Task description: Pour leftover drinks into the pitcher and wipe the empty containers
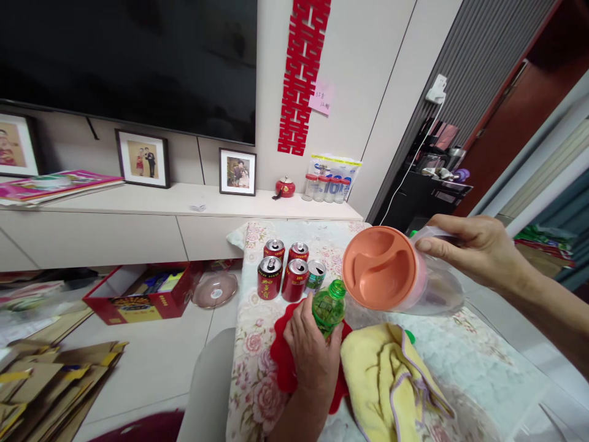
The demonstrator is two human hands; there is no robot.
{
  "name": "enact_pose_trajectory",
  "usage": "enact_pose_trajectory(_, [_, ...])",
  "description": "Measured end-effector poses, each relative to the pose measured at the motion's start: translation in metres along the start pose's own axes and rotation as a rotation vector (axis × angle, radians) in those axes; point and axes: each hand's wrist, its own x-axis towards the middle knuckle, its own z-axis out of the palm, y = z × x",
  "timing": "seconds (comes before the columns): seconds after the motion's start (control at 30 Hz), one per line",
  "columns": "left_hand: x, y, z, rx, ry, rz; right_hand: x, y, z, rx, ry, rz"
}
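Observation:
My left hand (313, 356) wraps around a green plastic bottle (329, 307) without a cap, over a red scalloped mat (284, 350). On the right, my right hand (473, 245) grips the handle of a clear plastic pitcher (442, 288). The pitcher is tipped over to the left, its orange lid (380, 270) turned toward me, beside the bottle's neck. Behind the bottle stand several opened red drink cans (295, 280) and one green can (315, 276). A folded yellow towel (381, 374) lies to the right of my left hand.
A flowered tablecloth (255, 380) covers the table. At the back, a low cabinet (271, 212) bears photo frames (237, 172), a red pot (285, 187) and lidded jars (326, 189). A red box (142, 301), a shallow bowl (215, 290) and flattened cardboard (50, 393) lie at left.

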Motion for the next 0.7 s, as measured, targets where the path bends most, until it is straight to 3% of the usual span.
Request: enact_pose_trajectory(0.7, [0.001, 0.002, -0.001, -0.002, 0.005, 0.008, 0.0, 0.006, 0.0, -0.021, -0.035, -0.001])
